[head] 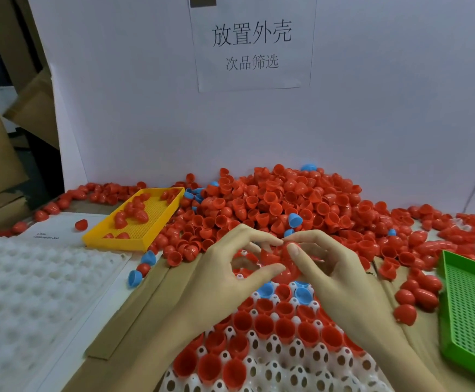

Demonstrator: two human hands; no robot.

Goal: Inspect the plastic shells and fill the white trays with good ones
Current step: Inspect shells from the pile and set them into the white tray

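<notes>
A large heap of red plastic shells (281, 202) with a few blue ones lies against the white back wall. In front of me a white tray (281, 372) with round holes holds several red shells (264, 326) open side up and a couple of blue shells (301, 294). Above its far end my left hand (225, 267) and my right hand (332, 267) meet, both pinching red shells (283, 258) between thumbs and fingertips. How many shells they grip is hidden by the fingers.
A yellow mesh tray (143, 219) with several red shells sits at the back left. A green mesh tray (471, 312) stands at the right edge. A second white tray (33, 284) lies at the left. Loose shells scatter over the cardboard-covered table.
</notes>
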